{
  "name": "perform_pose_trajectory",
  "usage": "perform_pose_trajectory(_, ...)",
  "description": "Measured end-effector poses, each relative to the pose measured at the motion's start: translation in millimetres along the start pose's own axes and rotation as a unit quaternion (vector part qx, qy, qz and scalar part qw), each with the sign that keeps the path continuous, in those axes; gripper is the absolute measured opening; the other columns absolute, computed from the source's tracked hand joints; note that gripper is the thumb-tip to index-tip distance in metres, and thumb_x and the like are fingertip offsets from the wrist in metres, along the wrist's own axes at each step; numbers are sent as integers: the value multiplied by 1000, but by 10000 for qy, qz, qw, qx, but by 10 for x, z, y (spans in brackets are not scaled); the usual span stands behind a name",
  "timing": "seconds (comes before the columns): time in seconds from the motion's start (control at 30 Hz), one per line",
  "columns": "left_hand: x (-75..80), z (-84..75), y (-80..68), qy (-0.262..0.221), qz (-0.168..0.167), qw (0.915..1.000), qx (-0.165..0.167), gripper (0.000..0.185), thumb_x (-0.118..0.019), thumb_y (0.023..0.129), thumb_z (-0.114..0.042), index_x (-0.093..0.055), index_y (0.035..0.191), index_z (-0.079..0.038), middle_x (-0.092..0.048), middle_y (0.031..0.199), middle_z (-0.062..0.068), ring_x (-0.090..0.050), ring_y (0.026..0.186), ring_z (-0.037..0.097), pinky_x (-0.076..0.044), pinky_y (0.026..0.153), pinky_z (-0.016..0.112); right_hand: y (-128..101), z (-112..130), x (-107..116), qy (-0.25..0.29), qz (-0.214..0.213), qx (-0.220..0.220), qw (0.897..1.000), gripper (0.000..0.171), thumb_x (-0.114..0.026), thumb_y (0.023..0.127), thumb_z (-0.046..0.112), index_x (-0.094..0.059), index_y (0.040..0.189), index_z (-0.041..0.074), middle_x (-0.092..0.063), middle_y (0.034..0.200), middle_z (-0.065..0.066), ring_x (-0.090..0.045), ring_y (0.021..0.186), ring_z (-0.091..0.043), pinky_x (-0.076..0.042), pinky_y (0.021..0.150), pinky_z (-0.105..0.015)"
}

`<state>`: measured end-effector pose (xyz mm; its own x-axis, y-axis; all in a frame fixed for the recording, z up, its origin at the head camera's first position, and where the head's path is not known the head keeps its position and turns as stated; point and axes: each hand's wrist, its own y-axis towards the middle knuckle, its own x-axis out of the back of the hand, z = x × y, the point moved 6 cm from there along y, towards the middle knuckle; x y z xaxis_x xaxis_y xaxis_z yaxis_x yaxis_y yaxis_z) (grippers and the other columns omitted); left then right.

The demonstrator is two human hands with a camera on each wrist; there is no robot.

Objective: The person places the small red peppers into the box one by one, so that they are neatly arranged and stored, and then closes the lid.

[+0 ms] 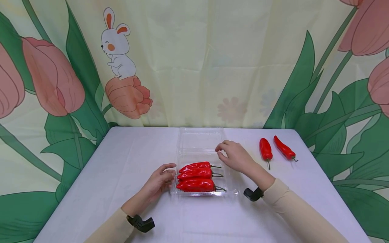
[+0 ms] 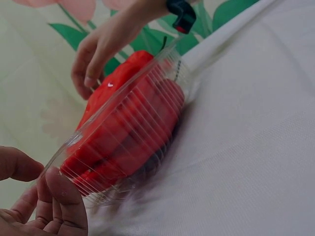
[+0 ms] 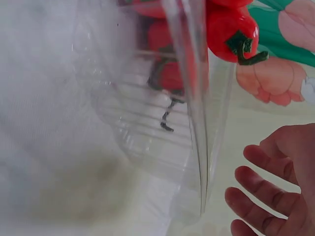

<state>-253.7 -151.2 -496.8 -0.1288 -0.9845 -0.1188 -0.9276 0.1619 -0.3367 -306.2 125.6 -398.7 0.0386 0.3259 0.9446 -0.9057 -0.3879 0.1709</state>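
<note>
A clear plastic clamshell box (image 1: 229, 184) lies on the table with its lid (image 1: 200, 138) folded back, away from the person. Several red peppers (image 1: 196, 185) fill its left part, stems pointing right. At the box's left side is my left hand (image 1: 159, 182). In the left wrist view, that hand's thumb and fingers (image 2: 64, 196) pinch the rim at a corner. Above the right edge, near the hinge, hovers my right hand (image 1: 234, 156), holding nothing. Its fingers (image 3: 261, 189) are loosely bent and spread apart in the right wrist view.
Two more red peppers lie on the white table at the back right, one a plump pepper (image 1: 265, 149), the other a slimmer pepper (image 1: 284, 147). A printed curtain (image 1: 188, 67) with tulips and a rabbit hangs behind the table's far edge.
</note>
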Motion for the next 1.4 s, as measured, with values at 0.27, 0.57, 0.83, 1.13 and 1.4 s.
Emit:
perform_pose_trajectory(0.27, -3, -4, 13, -35, 50, 10000, -14, 49, -64, 87, -15, -46, 133, -13, -59, 101, 7, -52, 74, 17, -49, 63, 24, 14, -168, 47, 2, -204, -266, 9994, 21, -67, 85, 26, -68, 104, 18, -65, 106, -4, -61, 92, -21, -54, 80, -39)
perform_pose_trajectory(0.57, 14, 4, 13, -29, 45, 10000, -16, 51, -66, 86, -15, -46, 133, -13, -58, 102, 8, -52, 73, 17, -50, 63, 24, 38, -389, 20, -503, -480, -205, 9974, 22, -64, 88, 20, -66, 110, 16, -65, 107, -7, -60, 95, -26, -50, 84, -45)
perform_pose_trajectory(0.83, 5, 9, 21, -29, 48, 10000, 13, 52, -67, 86, -15, -46, 133, -12, -59, 101, 8, -52, 73, 16, -49, 64, 23, 1, -688, -11, -801, -360, -683, 9938, 28, -68, 85, 16, -65, 112, 14, -62, 111, -12, -56, 100, -31, -47, 86, -48)
perform_pose_trajectory(1.13, 6, 6, 16, -55, 72, 10000, 30, 52, -67, 86, -15, -46, 133, -12, -59, 102, 8, -52, 72, 16, -49, 64, 23, -81, -981, 42, -999, -735, -867, 9885, 22, -64, 85, 12, -66, 107, 10, -61, 105, -15, -54, 96, -34, -45, 82, -48)
perform_pose_trajectory(1.4, 9, -14, -1, -55, 93, 9999, 19, 51, -66, 86, -15, -46, 133, -12, -59, 102, 8, -52, 72, 16, -49, 64, 23, -203, -1207, 66, -1289, -558, -1636, 9765, 30, -65, 86, 17, -62, 112, 3, -56, 111, -24, -47, 103, -44, -42, 87, -59)
